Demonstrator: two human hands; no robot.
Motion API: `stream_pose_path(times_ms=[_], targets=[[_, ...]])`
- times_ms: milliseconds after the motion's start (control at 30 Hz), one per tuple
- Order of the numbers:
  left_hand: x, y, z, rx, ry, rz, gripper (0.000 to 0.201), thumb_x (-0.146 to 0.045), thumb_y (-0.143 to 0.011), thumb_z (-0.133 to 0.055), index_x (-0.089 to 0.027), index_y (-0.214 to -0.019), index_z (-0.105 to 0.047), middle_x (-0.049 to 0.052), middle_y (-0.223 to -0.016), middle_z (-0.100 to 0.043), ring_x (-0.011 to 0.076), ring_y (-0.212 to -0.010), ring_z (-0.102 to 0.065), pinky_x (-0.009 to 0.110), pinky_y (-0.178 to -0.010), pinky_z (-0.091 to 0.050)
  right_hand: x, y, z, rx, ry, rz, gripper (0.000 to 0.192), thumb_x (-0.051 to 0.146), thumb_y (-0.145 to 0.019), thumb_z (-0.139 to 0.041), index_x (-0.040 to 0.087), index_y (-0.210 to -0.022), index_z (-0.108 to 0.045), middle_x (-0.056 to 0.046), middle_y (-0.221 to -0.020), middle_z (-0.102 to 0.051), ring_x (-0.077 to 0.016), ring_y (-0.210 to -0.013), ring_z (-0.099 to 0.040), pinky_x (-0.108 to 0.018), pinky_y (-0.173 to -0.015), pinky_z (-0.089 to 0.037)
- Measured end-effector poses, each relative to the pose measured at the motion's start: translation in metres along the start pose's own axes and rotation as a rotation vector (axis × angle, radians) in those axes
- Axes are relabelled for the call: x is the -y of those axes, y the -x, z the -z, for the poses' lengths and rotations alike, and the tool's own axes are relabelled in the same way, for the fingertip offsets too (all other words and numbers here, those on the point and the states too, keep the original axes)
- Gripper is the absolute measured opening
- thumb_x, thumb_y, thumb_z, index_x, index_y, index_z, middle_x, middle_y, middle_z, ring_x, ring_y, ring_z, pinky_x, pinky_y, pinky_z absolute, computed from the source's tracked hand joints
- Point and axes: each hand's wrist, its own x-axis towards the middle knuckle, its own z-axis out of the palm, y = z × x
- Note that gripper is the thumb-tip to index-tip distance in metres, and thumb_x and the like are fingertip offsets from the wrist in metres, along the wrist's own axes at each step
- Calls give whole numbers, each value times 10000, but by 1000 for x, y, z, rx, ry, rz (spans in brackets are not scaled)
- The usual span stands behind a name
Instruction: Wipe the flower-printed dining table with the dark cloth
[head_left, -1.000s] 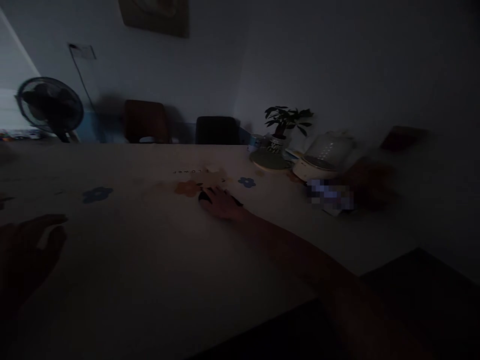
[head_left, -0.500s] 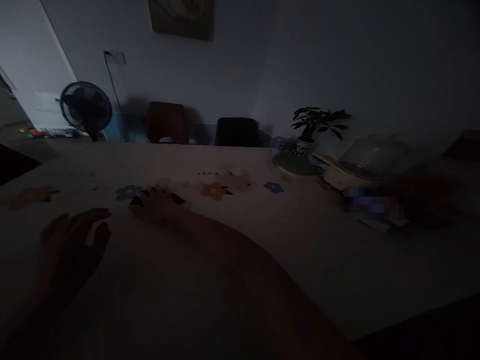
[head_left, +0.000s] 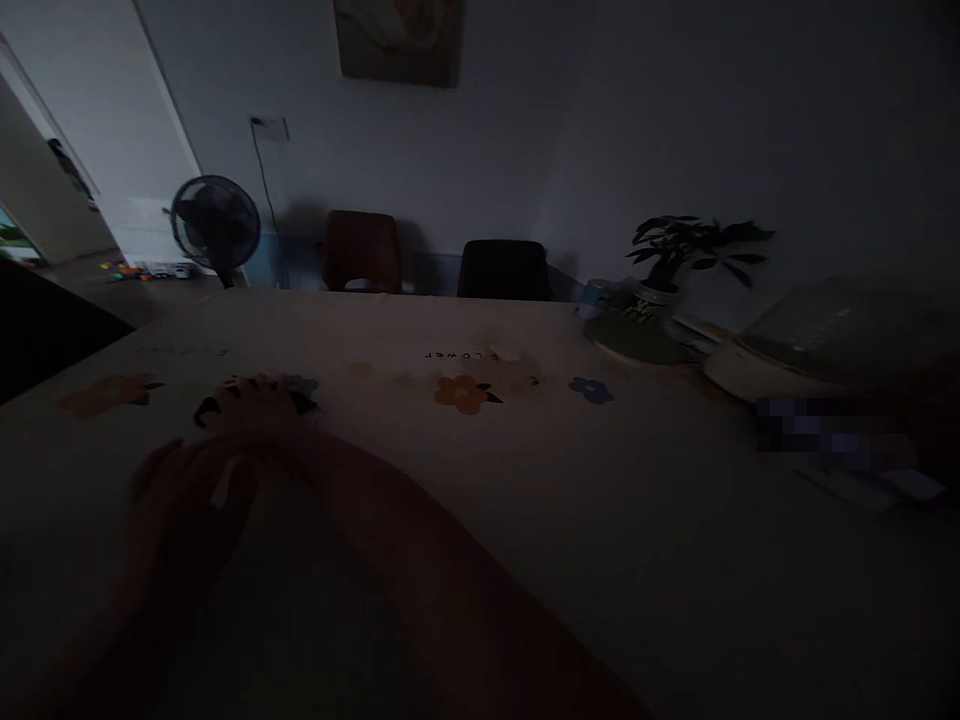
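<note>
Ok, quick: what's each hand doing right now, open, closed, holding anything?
Left hand: open, fingers spread above the table, holding nothing.
Right hand: flat, pressing a dark cloth onto the table; grip cannot be told.

On the desk (head_left: pixel 525 500), the potted plant (head_left: pixel 675 270) stands far right, the fan (head_left: pixel 216 225) beyond its far left edge.

Room v. dim; right hand (head_left: pixel 259 405) blurred at 10 o'clock, covers a dark thing (head_left: pixel 206 410), can't ID; left hand (head_left: pixel 187 490) smeared, fingers indistinct; pixelated patch (head_left: pixel 825 440) at 3 o'clock unreadable; picture (head_left: pixel 397 40) cut by top edge; bench (head_left: pixel 600 520) runs off bottom edge.
</note>
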Motion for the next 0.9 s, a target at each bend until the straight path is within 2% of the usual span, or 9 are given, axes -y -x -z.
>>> stream_pose_path(times_ms=[67,167,267,400,500,633,767,900], targets=[[5,-1,-1,4,-61,-10,252,-285,-1005,-415,-178,-1075,-632,125,-1024,-697,288,-973,-622,428,-994,-408,-7,-2,0,1,-23,-3,464,478,-1036,-417,252,-1428,-519,-106,-1557,-410,-343,-1445,-330,-696,-1182,-185],[9,-1,0,45,-58,13,259,-302,-993,-422,-197,-1090,-639,94,-1050,-712,279,-938,-632,405,-917,-427,-25,0,3,-23,-49,-94,505,483,-1048,-341,221,-1447,-506,-119,-1560,-404,-348,-1449,-319,-683,-1198,-142],[10,-2,2,66,-13,50,268,-322,-988,-416,-198,-1062,-642,77,-1053,-725,253,-903,-646,389,-907,-439,-48,10,13,-39,-35,-203,548,478,-1052,-299,172,-1468,-482,-144,-1571,-382,-350,-1458,-302,-644,-1210,-161],[9,-2,4,209,-15,178,345,-360,-990,-370,-184,-1080,-652,102,-1068,-723,272,-932,-647,415,-913,-448,-87,42,35,-16,10,-306,569,475,-1054,-277,157,-1495,-444,-135,-1587,-363,-334,-1451,-318,-598,-1207,-221],[9,-4,6,281,-7,262,393,-402,-985,-350,-186,-1106,-657,114,-1091,-715,292,-988,-643,438,-931,-455,-118,79,52,-23,29,-389,577,465,-1051,-275,153,-1516,-417,-148,-1593,-349,-339,-1450,-324,-601,-1194,-243],[12,-3,6,384,-8,349,448,-444,-984,-320,-189,-1123,-661,124,-1125,-701,295,-974,-649,461,-937,-469,-159,145,75,-54,63,-497,563,447,-1049,-268,172,-1514,-426,-148,-1592,-352,-329,-1464,-310,-589,-1186,-255],[20,3,2,385,17,335,446,-477,-996,-327,-212,-1144,-654,107,-1131,-696,283,-916,-657,445,-893,-495,-197,216,98,-61,106,-615,479,418,-1035,-339,243,-1435,-538,-103,-1594,-362,-329,-1469,-299,-567,-1174,-279],[30,11,-2,401,6,308,437,-476,-995,-339,-221,-1168,-649,100,-1160,-692,309,-1007,-654,451,-905,-505,-230,279,119,-104,157,-771,508,357,-1045,-268,218,-1483,-485,-137,-1576,-378,-332,-1443,-334,-581,-1164,-266]])
